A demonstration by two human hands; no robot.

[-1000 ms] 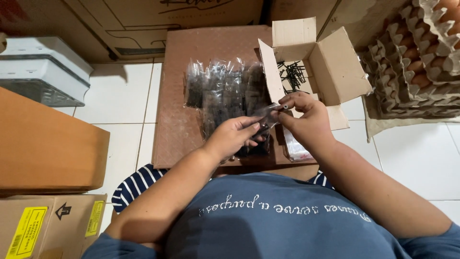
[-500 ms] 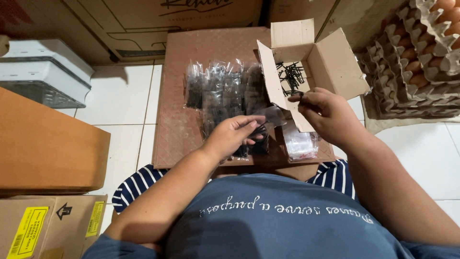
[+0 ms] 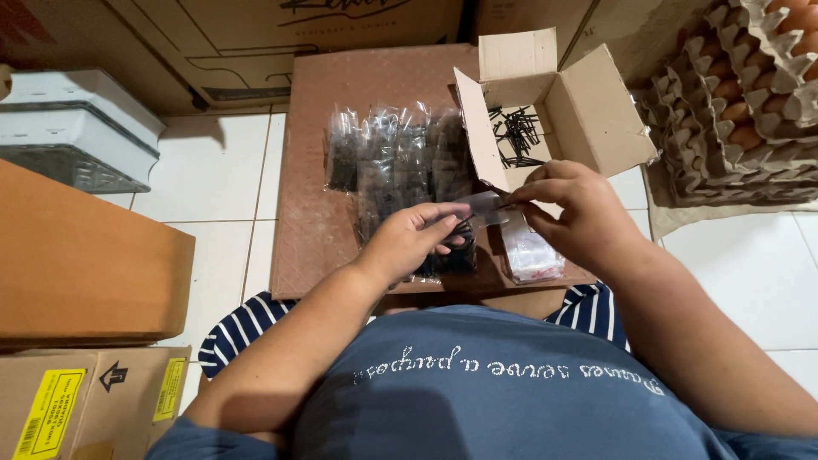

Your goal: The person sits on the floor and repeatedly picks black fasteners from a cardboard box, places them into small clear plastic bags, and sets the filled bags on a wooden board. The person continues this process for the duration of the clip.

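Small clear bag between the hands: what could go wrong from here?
1. The small clear bag is pinched only by fingertips of the left hand and right hand, so black screws may miss its mouth and scatter on the brown board.
2. The open cardboard box of loose black screws sits right behind the right hand; a knock could tip it.

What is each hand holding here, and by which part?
Both hold one small clear bag: left hand at its lower end, right hand pinching its open top edge.

Small clear plastic bag (image 3: 479, 209) held flat above brown board.
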